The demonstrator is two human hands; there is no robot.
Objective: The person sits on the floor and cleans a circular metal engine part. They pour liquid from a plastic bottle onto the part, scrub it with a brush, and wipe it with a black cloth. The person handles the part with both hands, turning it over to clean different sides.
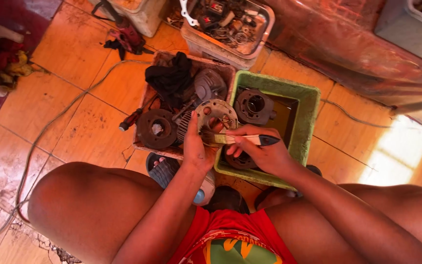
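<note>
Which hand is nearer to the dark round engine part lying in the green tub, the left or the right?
The right hand is nearer: it holds a brush directly over the green tub, just below the round engine part. The left hand sits further left, holding a round metal plate.

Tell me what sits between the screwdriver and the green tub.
In the head view, between the screwdriver and green tub: a rusty round part, and the metal disc in the left hand.

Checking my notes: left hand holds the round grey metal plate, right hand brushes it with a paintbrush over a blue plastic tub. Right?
Not quite: in the head view the tub is green. The left hand does hold the round grey metal plate, and the right hand the paintbrush.
</note>
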